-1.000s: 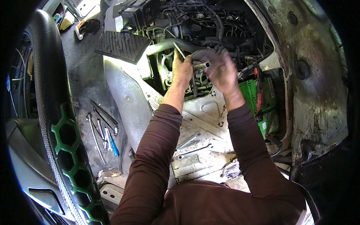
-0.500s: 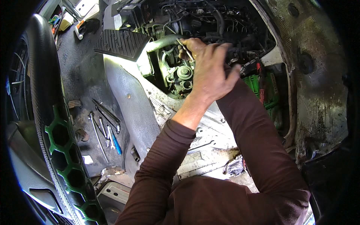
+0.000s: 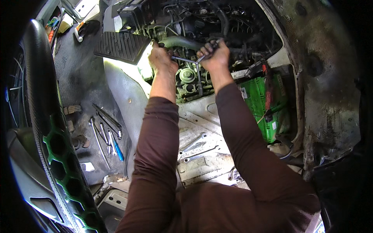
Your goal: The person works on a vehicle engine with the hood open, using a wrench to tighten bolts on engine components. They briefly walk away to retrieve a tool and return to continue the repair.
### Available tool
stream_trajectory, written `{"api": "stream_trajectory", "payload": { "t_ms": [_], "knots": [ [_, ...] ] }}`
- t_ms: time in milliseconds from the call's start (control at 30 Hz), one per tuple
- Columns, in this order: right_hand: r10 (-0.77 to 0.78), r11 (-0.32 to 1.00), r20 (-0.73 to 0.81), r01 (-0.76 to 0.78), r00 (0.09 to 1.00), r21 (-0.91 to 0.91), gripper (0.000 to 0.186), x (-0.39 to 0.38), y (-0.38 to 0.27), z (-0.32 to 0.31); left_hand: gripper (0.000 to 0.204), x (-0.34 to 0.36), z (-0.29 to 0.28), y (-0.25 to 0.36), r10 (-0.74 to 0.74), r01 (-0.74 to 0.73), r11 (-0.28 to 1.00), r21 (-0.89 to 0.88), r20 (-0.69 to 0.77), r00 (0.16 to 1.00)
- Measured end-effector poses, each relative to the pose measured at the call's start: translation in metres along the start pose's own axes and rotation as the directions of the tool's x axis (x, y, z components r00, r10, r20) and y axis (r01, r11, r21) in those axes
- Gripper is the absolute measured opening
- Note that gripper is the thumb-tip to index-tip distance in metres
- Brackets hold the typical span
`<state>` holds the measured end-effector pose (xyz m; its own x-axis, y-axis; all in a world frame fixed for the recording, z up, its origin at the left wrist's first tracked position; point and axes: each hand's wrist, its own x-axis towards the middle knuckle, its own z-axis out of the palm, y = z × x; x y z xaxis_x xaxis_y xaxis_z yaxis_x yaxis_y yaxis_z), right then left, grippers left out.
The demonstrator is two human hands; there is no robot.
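t-handle wrench (image 3: 196, 68) gripped at both bar ends, left hand (image 3: 161, 58) and right hand (image 3: 213, 54) curled tight; shaft is seated down in the engine (image 3: 186, 75). best kept upright, force applied evenly.

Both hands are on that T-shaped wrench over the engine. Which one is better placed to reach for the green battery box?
Right. The right hand grips the T-wrench on the side nearer the green battery box, which lies just below and right of it. The left hand holds the far end, with the wrench shaft between it and the box.
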<state>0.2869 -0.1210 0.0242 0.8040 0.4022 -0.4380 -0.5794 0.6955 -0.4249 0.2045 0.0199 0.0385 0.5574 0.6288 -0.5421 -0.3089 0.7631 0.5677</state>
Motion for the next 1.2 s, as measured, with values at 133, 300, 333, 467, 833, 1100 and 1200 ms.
{"api": "stream_trajectory", "payload": {
  "t_ms": [133, 300, 333, 467, 833, 1100, 1200],
  "knots": [
    [-0.203, 0.953, 0.334, 0.265, 0.920, -0.150, 0.036, -0.042, -0.011, -0.017, 0.025, 0.070, -0.008, -0.045, 0.210, -0.125, 0.853, 0.506, -0.114, 0.971],
    [-0.367, 0.607, 0.443, 0.571, 0.818, -0.553, 0.024, -0.069, 0.004, -0.008, 0.033, 0.051, 0.035, -0.078, 0.533, -0.511, 0.431, 0.744, 0.247, 0.809],
    [-0.366, 0.476, 0.487, 0.609, 0.793, -0.634, 0.022, -0.072, 0.013, -0.001, 0.035, 0.055, 0.034, -0.078, 0.510, -0.554, 0.326, 0.766, 0.351, 0.785],
    [-0.284, 0.200, 0.577, 0.636, 0.766, -0.745, 0.019, -0.085, 0.015, 0.011, 0.046, 0.056, 0.017, -0.077, 0.393, -0.625, 0.297, 0.722, 0.504, 0.769],
    [0.100, 0.714, 0.437, 0.241, 0.894, -0.657, 0.035, -0.061, -0.051, -0.047, 0.033, -0.104, 0.013, -0.070, 0.450, -0.893, 0.090, 0.441, 0.782, 0.432],
    [0.000, 0.833, 0.415, 0.229, 0.910, -0.503, 0.026, 0.014, 0.002, -0.058, 0.050, -0.124, 0.044, -0.057, 0.132, -0.732, -0.066, 0.678, 0.733, 0.667],
    [0.074, 0.894, 0.411, 0.122, 0.909, -0.430, 0.023, 0.033, 0.021, -0.057, 0.053, -0.129, 0.060, -0.047, 0.154, -0.660, -0.228, 0.716, 0.696, 0.702]
  ]
}}
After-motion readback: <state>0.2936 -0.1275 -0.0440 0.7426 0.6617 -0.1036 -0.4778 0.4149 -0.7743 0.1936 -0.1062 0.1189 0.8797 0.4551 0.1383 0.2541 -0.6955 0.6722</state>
